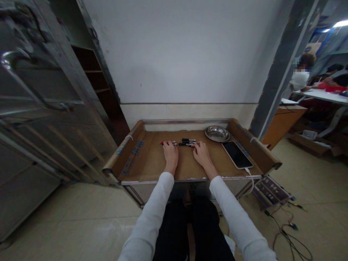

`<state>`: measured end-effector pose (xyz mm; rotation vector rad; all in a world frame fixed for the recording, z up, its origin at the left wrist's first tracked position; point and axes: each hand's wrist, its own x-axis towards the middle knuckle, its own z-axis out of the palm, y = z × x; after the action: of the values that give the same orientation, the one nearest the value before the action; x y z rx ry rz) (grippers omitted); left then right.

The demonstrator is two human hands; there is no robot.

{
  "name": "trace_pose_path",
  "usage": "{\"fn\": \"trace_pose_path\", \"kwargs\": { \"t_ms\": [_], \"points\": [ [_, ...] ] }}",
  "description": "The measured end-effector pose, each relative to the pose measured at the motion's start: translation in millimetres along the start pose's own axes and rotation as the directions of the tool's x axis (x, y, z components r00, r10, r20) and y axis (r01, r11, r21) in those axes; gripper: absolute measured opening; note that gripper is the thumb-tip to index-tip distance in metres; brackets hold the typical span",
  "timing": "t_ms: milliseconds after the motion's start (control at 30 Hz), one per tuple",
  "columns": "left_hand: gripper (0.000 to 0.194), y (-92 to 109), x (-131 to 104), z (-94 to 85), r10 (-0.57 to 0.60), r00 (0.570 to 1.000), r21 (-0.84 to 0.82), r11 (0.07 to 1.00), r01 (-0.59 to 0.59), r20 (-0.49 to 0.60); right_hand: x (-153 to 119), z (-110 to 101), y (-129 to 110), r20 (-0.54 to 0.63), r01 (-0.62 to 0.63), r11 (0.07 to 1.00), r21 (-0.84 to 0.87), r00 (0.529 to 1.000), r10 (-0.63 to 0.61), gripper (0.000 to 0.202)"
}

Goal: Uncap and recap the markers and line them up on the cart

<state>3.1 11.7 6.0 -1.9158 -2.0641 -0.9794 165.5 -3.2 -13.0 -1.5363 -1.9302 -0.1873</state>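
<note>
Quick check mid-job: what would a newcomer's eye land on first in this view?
Probably the white sleeves reaching over the brown cardboard, with the left hand at a red-ended marker and the right hand at a small group of black markers. Next, perhaps, the shiny metal dish at the back right of the cardboard, and the dark-screened phone nearer the front, a white cable in its near end.

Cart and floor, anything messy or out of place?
Nothing looks spilled around the markers, but loose cables lie tangled on the floor at right, and the white cord from the phone droops over the front edge of the cart, where it might snag.
</note>
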Motion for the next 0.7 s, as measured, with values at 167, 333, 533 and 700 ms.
{"fn": "trace_pose_path", "kwargs": {
  "t_ms": [167, 333, 533, 700],
  "points": [
    [0.018, -0.5, -0.9, -0.6, -0.011, 0.999, -0.01, 1.0, 0.011, -0.042, 0.9, -0.8, -0.3, 0.023, -0.015, 1.0, -0.009, 1.0, 0.016, 0.024],
    [0.019, -0.2, -0.2, -2.7, 0.027, 0.998, -0.022, 0.999, -0.029, -0.06, 0.9, -2.6, -0.8, 0.03, -0.024, 1.0, -0.004, 0.999, 0.024, 0.026],
    [0.022, 3.0, 0.4, 2.7, 0.393, 0.911, -0.203, 0.909, -0.365, 0.122, 0.7, -1.8, -1.1, 0.041, -0.032, 0.999, 0.002, 0.999, 0.032, 0.018],
    [0.017, 3.5, 0.3, 4.7, 0.419, 0.892, -0.204, 0.9, -0.384, 0.17, 0.6, -1.4, -1.6, 0.056, -0.035, 0.999, -0.014, 0.998, 0.035, 0.017]
  ]
}}
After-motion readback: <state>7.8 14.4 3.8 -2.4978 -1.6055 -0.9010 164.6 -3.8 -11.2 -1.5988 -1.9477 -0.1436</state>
